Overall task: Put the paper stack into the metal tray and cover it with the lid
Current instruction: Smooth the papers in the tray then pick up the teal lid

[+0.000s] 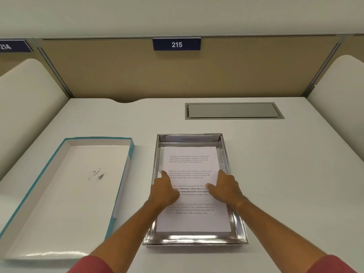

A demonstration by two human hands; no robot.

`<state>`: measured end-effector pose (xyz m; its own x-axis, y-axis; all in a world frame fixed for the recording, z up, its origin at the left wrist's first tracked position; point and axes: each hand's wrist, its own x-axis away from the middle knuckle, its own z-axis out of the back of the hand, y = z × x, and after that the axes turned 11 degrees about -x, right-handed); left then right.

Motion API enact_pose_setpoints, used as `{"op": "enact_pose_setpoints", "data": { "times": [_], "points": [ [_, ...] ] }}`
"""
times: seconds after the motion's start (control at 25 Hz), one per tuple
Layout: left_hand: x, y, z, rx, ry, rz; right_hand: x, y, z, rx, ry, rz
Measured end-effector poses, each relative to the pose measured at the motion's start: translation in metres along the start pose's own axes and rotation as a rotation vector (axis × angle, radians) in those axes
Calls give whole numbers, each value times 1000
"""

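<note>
Paper: a stack of white printed sheets point(192, 174) lies flat inside the shiny rectangular metal tray point(239, 231) at mid-desk.
Left hand point(164, 191): fingers spread, resting on the stack's left edge, gripping nothing.
Right hand point(226, 187): loose and flat on the stack's right side, well apart from the left.
Lid: a teal-edged white cardboard lid point(65, 194) sits upturned, left of the tray, not touching it.
Setting: white desk point(285, 174), beige partition with a blue plate marked 215 point(176, 44).

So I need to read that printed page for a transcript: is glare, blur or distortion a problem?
Head view: glare streaks on the metal tray rim and lid edge; paper stack text soft, partly covered by both hands; wide-angle lens bends the desk edges.
</note>
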<state>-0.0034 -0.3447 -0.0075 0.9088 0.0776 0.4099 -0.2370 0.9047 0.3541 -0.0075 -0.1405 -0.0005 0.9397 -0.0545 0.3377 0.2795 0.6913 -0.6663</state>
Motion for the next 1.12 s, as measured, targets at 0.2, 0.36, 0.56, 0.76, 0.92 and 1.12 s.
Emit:
{"op": "enact_pose_setpoints", "data": {
  "times": [0.2,0.36,0.56,0.76,0.92,1.12],
  "points": [
    [44,-21,-27,-127,-157,-96,45,32,-5,192,-335,69],
    [61,-27,-36,-237,-176,-130,60,42,-9,358,-406,139],
    [66,-20,-40,-381,-106,-113,64,38,-13,497,-326,233],
    [63,-18,-41,-383,-110,-86,64,36,-13,469,-309,226],
    [62,-19,-42,-369,-110,-95,64,35,-12,454,-328,208],
    [37,-15,-15,-28,-161,-57,38,17,1,263,-434,-7]
  ]
}}
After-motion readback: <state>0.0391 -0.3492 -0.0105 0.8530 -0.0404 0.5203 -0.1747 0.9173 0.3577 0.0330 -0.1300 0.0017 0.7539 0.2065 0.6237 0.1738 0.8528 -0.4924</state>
